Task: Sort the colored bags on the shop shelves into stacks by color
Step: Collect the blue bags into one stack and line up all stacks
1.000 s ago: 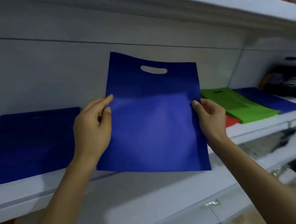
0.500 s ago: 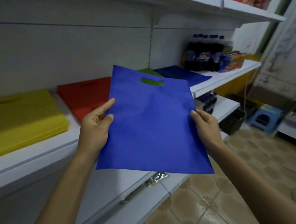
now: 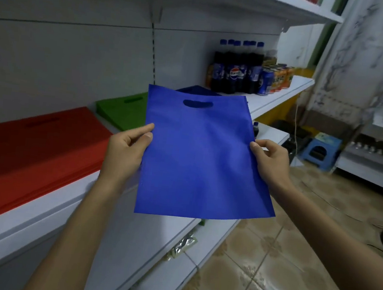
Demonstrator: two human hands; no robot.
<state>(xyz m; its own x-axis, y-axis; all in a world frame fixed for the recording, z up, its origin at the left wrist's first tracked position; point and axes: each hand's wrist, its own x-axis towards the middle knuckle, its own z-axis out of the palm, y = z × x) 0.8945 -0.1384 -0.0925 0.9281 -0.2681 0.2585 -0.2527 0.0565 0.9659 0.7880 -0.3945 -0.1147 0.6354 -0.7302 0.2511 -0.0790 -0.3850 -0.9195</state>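
A flat blue bag [image 3: 199, 155] with a cut-out handle hangs in front of the white shelf [image 3: 43, 219]. My left hand [image 3: 126, 149] pinches its left edge and my right hand [image 3: 270, 162] pinches its right edge. On the shelf lie a red stack [image 3: 36, 152] at the left and a green stack [image 3: 121, 109] beyond it. A dark blue stack [image 3: 197, 90] peeks out just above the held bag, mostly hidden by it.
Dark soda bottles [image 3: 237, 69] and cans [image 3: 276, 79] stand farther right on the same shelf. A lower shelf [image 3: 168, 267] juts out below. A blue stool [image 3: 319, 152] sits on the tiled floor, with cables near it and another rack [image 3: 373, 161] at the right.
The view has swung to the right along the shelf with the blue bag held the same way. The yellow stack has left the view; the bottles and floor now show more.
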